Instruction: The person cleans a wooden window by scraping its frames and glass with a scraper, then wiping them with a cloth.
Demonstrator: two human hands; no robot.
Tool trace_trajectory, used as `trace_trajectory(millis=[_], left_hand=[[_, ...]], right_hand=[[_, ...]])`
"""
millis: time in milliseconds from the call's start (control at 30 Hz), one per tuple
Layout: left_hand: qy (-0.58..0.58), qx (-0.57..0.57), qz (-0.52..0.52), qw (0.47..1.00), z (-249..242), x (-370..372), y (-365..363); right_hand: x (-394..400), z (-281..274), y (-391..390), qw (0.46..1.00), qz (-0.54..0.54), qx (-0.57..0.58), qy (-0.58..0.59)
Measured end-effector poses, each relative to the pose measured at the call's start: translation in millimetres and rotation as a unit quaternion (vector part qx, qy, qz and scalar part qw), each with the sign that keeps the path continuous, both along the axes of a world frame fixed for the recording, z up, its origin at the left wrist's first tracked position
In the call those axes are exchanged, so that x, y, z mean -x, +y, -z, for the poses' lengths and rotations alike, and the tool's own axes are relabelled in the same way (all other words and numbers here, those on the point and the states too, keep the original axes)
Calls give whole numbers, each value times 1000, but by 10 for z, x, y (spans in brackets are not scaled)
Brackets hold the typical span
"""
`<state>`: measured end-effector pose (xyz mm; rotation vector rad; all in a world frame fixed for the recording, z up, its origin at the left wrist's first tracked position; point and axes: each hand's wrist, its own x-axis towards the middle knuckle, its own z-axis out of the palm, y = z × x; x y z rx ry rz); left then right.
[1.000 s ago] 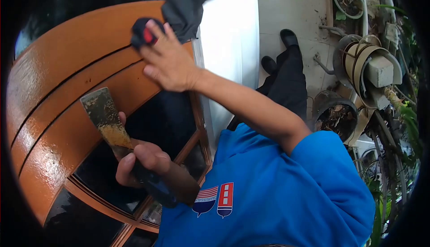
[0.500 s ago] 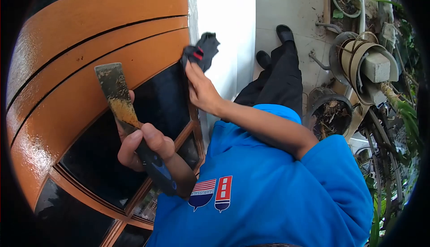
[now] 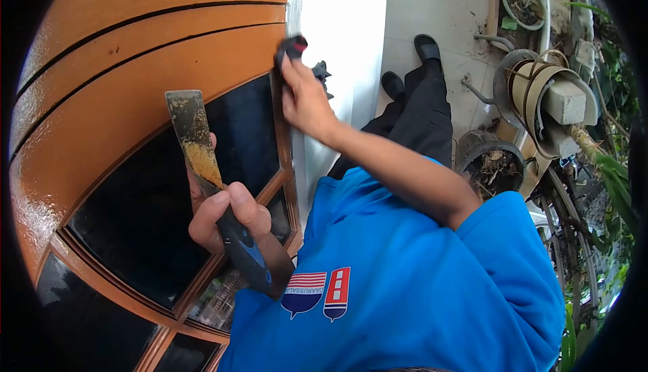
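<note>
My left hand (image 3: 233,217) grips a scraper (image 3: 192,129) by its black and blue handle. The flat metal blade points up and is speckled, with a yellow-brown patch near the handle. Behind it is an orange-brown wooden door (image 3: 175,55) with dark glass panes. To the right, my right hand (image 3: 307,99) is closed on a black cloth (image 3: 293,49) with a red mark, at the door's edge beside the white frame. Part of the dark cloth sticks out behind the fingers.
The white frame (image 3: 341,41) runs down beside the door. Below are my feet in black shoes (image 3: 426,47) on a pale tiled floor (image 3: 459,8). Plant pots (image 3: 489,166), a grey block (image 3: 565,101), metal pipes and green leaves (image 3: 614,183) line the right side.
My right hand has moved up and slightly inward along the door's edge with the cloth. The scraper and my left hand appear a little farther right. The view has shifted slightly.
</note>
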<state>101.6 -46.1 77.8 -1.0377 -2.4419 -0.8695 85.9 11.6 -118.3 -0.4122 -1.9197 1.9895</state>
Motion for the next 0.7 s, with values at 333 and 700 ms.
trace_trajectory(millis=[333,700], left_hand=[[-19,-16,2,1000,74,-29,12],[-153,-4,-6,988,227,59,-19]], right_hand=[[-40,-107,204,996,-39,42,-62],[-236,-93,150,997,-52,26,-43]])
